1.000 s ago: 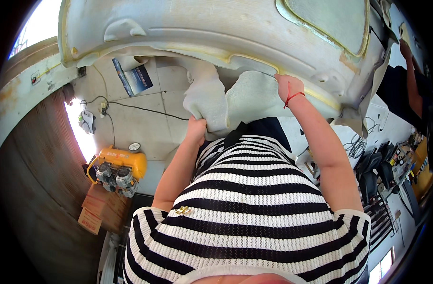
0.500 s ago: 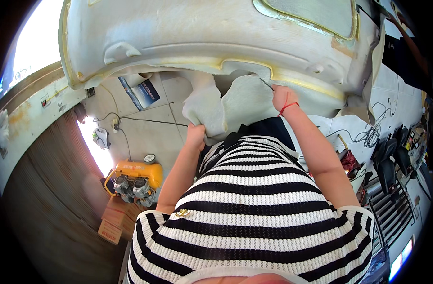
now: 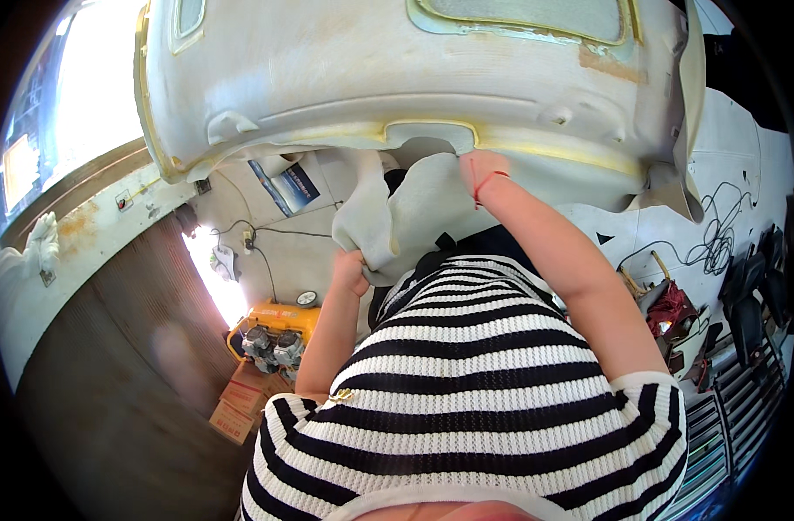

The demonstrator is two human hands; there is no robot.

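Note:
A large pale moulded panel, looking like a car headliner (image 3: 327, 69), spans the top of the view, with grey-white sheet material (image 3: 427, 195) hanging off its near edge. My left hand (image 3: 351, 273) is closed on the lower left edge of that loose sheet, bunching it into folds. At the panel's near rim, just right of the rounded notch, my right hand (image 3: 486, 169) is closed, with a red cord on the wrist. The thin dark tool seen in its fingers half a second ago is now hidden by the hand.
Lower left stands an orange air compressor (image 3: 280, 323) by cardboard boxes (image 3: 239, 404). A blue booklet (image 3: 284, 184) and black cables lie on the tiled floor. To the right are a coiled cable (image 3: 718, 239), a dark red bag (image 3: 672, 308) and a black slatted rack (image 3: 744, 408).
My right hand has moved left along the panel's rim, and the dark tool has dropped from sight. My left hand still grips the sheet. The whole view has shifted slightly.

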